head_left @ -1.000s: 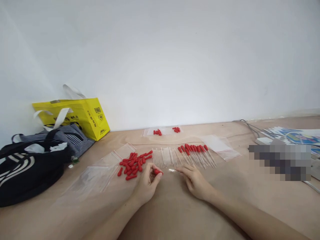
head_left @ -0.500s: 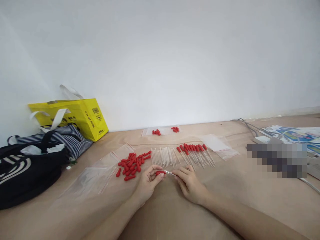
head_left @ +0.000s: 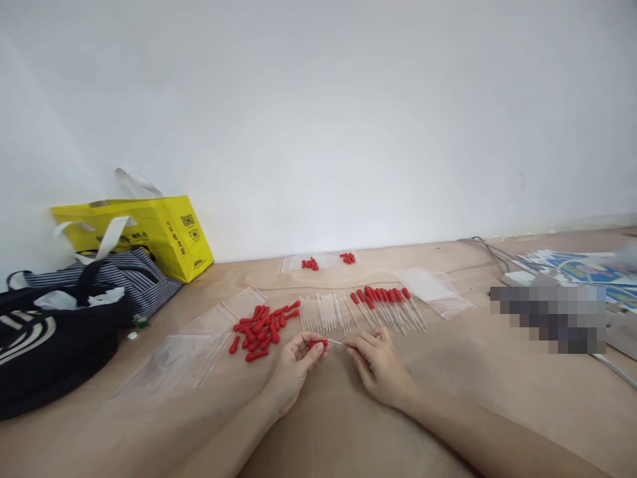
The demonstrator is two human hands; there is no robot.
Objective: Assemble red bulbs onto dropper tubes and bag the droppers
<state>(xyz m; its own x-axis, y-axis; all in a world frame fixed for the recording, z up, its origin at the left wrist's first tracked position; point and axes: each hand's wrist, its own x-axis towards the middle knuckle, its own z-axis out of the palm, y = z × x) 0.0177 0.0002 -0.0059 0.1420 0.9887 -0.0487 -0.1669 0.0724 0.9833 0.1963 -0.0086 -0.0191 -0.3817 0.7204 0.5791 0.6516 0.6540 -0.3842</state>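
Between the fingers of my left hand (head_left: 294, 362) is a red rubber dropper bulb (head_left: 317, 344). My right hand (head_left: 377, 362) pinches a thin clear glass dropper tube (head_left: 336, 342), whose left end meets the mouth of the bulb; how deep it sits I cannot tell. A row of bare glass tubes (head_left: 325, 313) lies just beyond my hands. To its right are several droppers with red bulbs on their ends (head_left: 391, 299). Left of the tubes is a loose pile of red bulbs (head_left: 261, 328).
Clear zip bags (head_left: 184, 348) lie on the left, another bag (head_left: 438, 292) right of centre. Small red bulbs (head_left: 309, 264) rest on a bag by the wall. A yellow bag (head_left: 172, 232), striped bag (head_left: 152, 282) and black bag (head_left: 60, 352) stand left. Printed sheets (head_left: 587, 269) and cables lie right.
My right hand has shifted slightly away from my left, and more of the glass tube shows between them. Both hands keep their grip on the bulb and tube.
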